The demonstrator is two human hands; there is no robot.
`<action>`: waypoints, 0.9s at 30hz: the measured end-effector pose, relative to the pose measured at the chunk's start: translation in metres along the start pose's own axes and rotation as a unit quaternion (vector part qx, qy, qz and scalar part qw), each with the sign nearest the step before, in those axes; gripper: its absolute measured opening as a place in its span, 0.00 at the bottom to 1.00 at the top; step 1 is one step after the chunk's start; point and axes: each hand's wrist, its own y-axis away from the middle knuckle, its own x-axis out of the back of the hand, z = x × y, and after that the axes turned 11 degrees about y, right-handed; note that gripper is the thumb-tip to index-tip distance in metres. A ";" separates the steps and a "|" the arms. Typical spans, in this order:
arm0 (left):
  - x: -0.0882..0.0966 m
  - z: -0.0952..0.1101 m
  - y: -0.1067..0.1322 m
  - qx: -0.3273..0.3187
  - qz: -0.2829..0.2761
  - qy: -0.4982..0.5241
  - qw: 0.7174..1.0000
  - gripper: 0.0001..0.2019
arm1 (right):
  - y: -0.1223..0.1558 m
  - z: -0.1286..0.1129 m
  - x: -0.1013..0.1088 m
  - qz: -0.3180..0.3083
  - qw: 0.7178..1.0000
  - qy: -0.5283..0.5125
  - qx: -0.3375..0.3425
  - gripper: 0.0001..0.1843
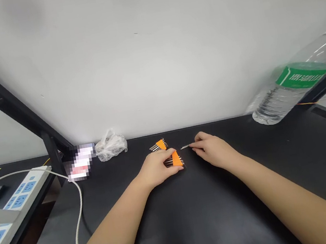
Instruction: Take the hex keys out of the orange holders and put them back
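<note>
My left hand (157,169) is closed around an orange holder (177,159) with several metal hex keys in it, the thumb on the near side and fingers on the far side. Just behind that hand, a second orange holder (160,143) with several hex keys lies on the black tabletop. My right hand (215,149), a little to the right, pinches a thin metal hex key (184,147) between thumb and fingertips. Its free end points left towards the gripped holder, with a small gap between. The pinched end is hidden by the fingers.
A crumpled clear plastic bag (111,145) sits by the wall at the left, beside a blurred-out item (82,163). A white power strip (19,200) and pale cable (80,217) are at far left. A large green-labelled water bottle (272,106) stands back right.
</note>
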 end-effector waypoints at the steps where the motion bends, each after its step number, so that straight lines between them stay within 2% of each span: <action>1: 0.000 0.000 0.000 0.000 -0.001 -0.001 1.000 0.22 | 0.000 0.000 0.001 -0.003 1.000 0.001 0.000 0.16; 8: 0.001 0.000 0.000 0.001 -0.003 -0.008 1.000 0.22 | 0.001 -0.011 0.013 -0.023 0.999 0.023 0.040 0.09; 14: 0.001 0.001 0.000 0.000 -0.007 -0.009 1.000 0.21 | 0.009 -0.025 0.026 -0.106 0.994 -0.029 0.008 0.09; 20: 0.001 0.001 0.000 -0.003 -0.009 -0.003 1.000 0.21 | 0.006 -0.030 0.031 -0.060 0.988 -0.133 0.055 0.07; 23: 0.000 0.002 0.000 -0.006 -0.019 -0.002 1.000 0.21 | 0.006 -0.031 0.031 -0.035 0.986 -0.144 0.073 0.07; 27: 0.000 0.002 0.000 -0.013 -0.026 0.000 1.000 0.21 | 0.007 -0.031 0.032 -0.038 0.985 -0.149 0.081 0.07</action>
